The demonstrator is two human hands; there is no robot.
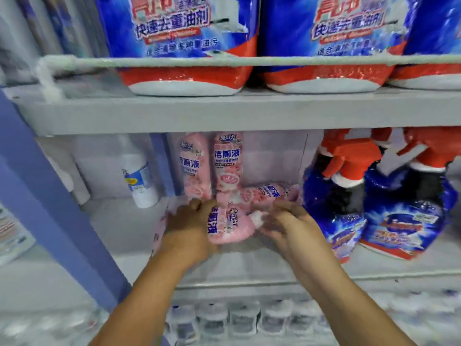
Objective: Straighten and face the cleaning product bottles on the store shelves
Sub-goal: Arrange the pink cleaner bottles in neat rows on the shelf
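The fallen pink toilet-cleaner bottle point(225, 224) is lying on its side on the middle shelf point(119, 226), its long axis running near to far with a slight lean rightward, directly between your two hands. Your left hand point(190, 221) is gripping its left flank, fingers curled over the top edge, so it is the hand with actual hold. Your right hand point(287, 223) is hovering just beside the bottle's right side with fingers relaxed and spread, holding nothing; motion blur is hiding whether the fingertips are touching. A second fallen pink bottle point(268, 193) is lying crosswise just beyond, pointing right. Two upright pink bottles point(212, 163) are standing farther back. To the right, blue spray bottles point(374, 196) with red triggers are crowding close; a white bottle point(139, 181) is standing far left.
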